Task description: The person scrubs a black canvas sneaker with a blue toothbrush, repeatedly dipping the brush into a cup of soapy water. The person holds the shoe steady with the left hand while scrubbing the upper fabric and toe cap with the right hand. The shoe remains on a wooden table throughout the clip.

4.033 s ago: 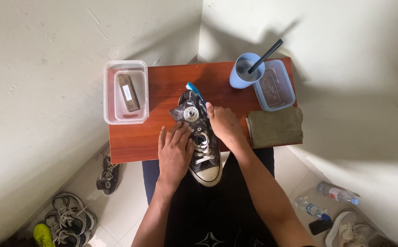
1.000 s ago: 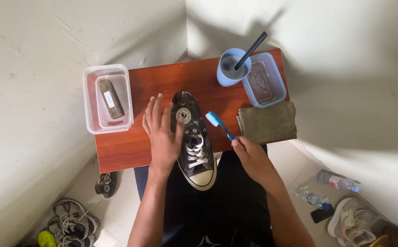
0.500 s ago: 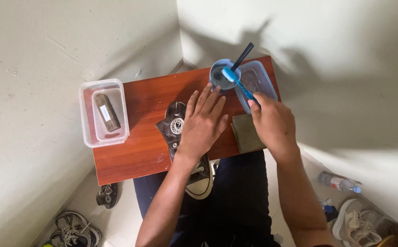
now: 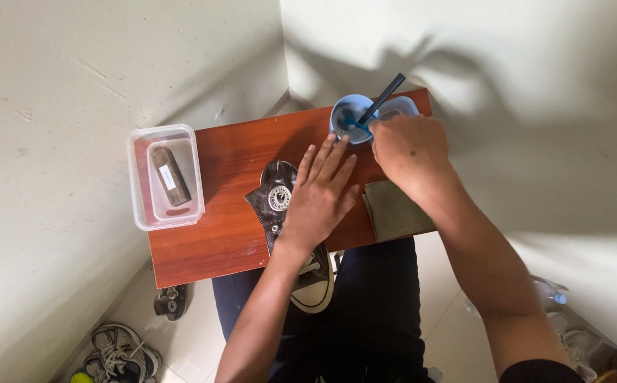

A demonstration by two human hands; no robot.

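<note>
A black high-top sneaker (image 4: 277,195) lies on its side on a small red-brown table (image 4: 230,170), toe hanging over the near edge above my lap. My left hand (image 4: 322,191) rests flat on the sneaker, fingers spread. My right hand (image 4: 408,149) is closed on a blue toothbrush (image 4: 356,125) whose head dips into a light blue cup (image 4: 347,113) at the table's far edge. A dark stick (image 4: 386,96) also stands in the cup.
A clear plastic tub (image 4: 165,177) with a brown bar sits at the table's left end. A grey-green folded cloth (image 4: 393,209) lies under my right wrist. Another tub (image 4: 400,106) stands behind the cup. Walls close in on both sides; shoes (image 4: 120,354) and bottles lie on the floor.
My right hand carried the toothbrush from beside the sneaker up to the cup and dipped it in. My left hand stayed pressed on the sneaker.
</note>
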